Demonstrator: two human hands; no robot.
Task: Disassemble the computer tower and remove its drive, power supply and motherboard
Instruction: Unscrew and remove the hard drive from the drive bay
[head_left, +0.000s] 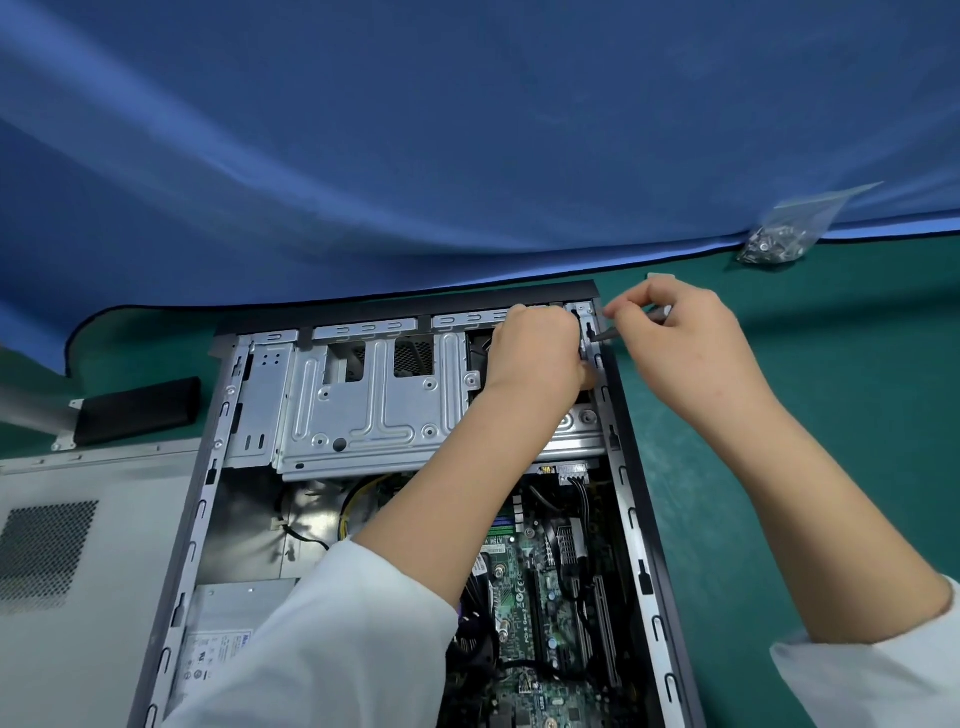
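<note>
Tower (631, 467) open — both hands at far corner, right hand (675, 332) apparently gripping screwdriver (605, 336).

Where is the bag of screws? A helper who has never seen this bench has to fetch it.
Start at the open computer tower on the green mat and look beyond its far right corner, where the blue cloth ends. There lies the screw bag, a small clear plastic pouch of dark metal screws, the only see-through thing there.

A repair workbench: green mat (831, 415), blue cloth backdrop (467, 130), bagged screws (779, 244).
</note>
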